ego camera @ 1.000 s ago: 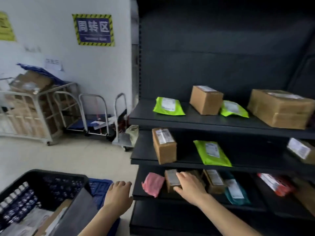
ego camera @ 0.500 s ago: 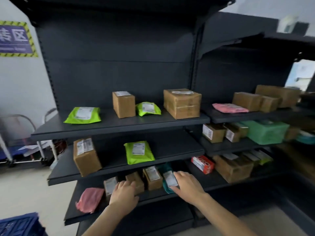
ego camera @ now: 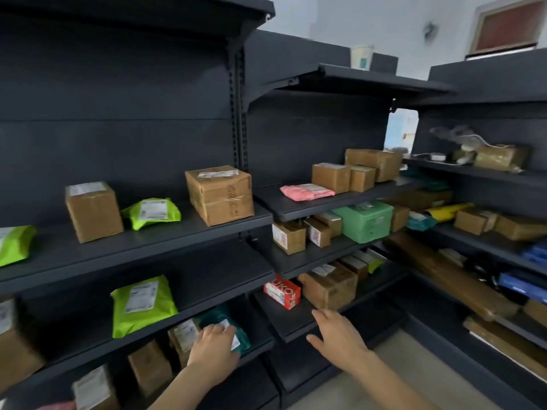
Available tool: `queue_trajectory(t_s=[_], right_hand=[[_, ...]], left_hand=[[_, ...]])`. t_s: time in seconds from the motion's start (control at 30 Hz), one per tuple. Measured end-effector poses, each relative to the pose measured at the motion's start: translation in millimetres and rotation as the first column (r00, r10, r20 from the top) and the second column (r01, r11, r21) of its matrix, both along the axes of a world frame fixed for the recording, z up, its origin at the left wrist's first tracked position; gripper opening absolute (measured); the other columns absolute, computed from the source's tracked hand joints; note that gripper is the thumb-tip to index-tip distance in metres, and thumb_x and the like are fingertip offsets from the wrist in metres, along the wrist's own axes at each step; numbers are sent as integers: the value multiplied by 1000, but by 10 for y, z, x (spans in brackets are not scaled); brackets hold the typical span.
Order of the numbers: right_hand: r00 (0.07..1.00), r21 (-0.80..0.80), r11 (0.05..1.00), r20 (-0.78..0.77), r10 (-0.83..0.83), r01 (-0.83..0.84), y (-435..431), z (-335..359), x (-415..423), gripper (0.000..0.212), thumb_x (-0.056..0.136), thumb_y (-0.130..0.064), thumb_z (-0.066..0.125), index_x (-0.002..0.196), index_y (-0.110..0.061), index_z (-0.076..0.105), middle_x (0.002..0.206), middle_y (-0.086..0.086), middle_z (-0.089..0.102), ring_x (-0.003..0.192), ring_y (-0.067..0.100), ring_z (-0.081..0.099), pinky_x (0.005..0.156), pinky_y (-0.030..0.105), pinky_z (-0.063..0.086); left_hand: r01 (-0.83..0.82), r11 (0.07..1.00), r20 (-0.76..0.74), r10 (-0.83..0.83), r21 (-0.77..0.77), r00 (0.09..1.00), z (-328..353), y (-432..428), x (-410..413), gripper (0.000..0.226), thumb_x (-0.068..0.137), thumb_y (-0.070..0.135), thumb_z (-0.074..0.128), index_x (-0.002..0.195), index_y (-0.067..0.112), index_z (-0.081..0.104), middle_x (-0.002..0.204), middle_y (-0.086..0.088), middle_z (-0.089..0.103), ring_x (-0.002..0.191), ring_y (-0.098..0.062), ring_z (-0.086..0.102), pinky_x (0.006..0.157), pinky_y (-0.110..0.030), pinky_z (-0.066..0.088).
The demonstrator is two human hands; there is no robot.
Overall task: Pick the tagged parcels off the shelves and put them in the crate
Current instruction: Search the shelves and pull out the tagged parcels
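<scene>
Black shelves (ego camera: 165,241) hold labelled parcels. My left hand (ego camera: 213,349) lies on a teal mailer bag (ego camera: 220,318) on the low left shelf, fingers over its white label. My right hand (ego camera: 337,335) hovers open over the front edge of the low middle shelf (ego camera: 284,324), a little below a red and white box (ego camera: 282,291) and a brown carton (ego camera: 331,287). Lime green mailers (ego camera: 142,303) (ego camera: 152,211) and brown boxes (ego camera: 220,193) (ego camera: 93,210) sit on the shelves above. The crate is out of view.
A pink mailer (ego camera: 306,190) and cartons (ego camera: 331,176) sit on the upper middle shelf, a green parcel (ego camera: 365,220) below them. Long brown packages (ego camera: 450,273) lean in the right corner unit. Pale floor (ego camera: 390,377) shows bottom right. A paper cup (ego camera: 361,56) tops the shelving.
The view has swung right along the shelves, away from the crate. My left hand moved from the small brown boxes to the teal mailer; my right hand moved off it toward the middle shelf.
</scene>
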State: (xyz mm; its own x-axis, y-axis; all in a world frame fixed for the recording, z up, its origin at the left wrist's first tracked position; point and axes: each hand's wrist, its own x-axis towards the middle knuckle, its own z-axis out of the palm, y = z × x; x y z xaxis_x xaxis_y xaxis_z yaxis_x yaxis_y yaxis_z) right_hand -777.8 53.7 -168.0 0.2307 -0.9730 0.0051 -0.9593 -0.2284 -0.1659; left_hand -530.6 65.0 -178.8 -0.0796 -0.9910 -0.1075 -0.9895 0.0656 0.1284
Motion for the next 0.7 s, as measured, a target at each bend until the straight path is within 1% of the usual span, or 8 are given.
queue_trajectory(t_s=[0.1, 0.17, 0.4, 0.6, 0.7], right_hand=[[998, 6, 998, 4, -59, 59, -191, 9, -270, 58, 94, -41, 44, 144, -15, 29, 143, 3, 41, 129, 20, 40, 107, 31, 33], [996, 10, 996, -2, -89, 89, -360, 2, -426, 58, 94, -42, 44, 143, -16, 30, 141, 4, 43, 128, 21, 41, 107, 31, 35], [990, 67, 988, -15, -139, 140, -1156, 48, -1023, 59, 95, -40, 44, 145, -16, 26, 144, 3, 38, 131, 20, 38, 109, 30, 32], [984, 136, 975, 17, -178, 174, -1793, -17, -1464, 61, 94, -42, 43, 146, -17, 24, 148, 2, 34, 134, 19, 34, 110, 28, 30], [979, 160, 967, 20, -205, 199, -2027, -79, -1643, 60, 94, -41, 44, 146, -18, 25, 147, 1, 36, 133, 18, 35, 110, 28, 30]], left_hand=[[55, 998, -28, -55, 11, 998, -19, -295, -287, 56, 93, 36, 47, 144, 20, 31, 142, -3, 39, 137, -23, 29, 112, -32, 26], [84, 996, -47, -83, 24, 995, -64, -537, -474, 57, 92, 36, 47, 144, 20, 31, 143, -3, 38, 138, -23, 28, 113, -32, 25], [153, 987, -80, -150, 41, 985, -201, -1531, -1155, 56, 91, 36, 48, 142, 18, 34, 142, -4, 40, 136, -24, 30, 113, -31, 25], [178, 981, -104, -169, 77, 980, -289, -2262, -1617, 51, 89, 35, 50, 136, 17, 40, 137, -6, 45, 130, -24, 37, 109, -31, 31], [198, 976, -119, -187, 91, 975, -290, -2505, -1793, 55, 90, 33, 50, 141, 19, 33, 137, -6, 43, 131, -25, 35, 108, -31, 31]])
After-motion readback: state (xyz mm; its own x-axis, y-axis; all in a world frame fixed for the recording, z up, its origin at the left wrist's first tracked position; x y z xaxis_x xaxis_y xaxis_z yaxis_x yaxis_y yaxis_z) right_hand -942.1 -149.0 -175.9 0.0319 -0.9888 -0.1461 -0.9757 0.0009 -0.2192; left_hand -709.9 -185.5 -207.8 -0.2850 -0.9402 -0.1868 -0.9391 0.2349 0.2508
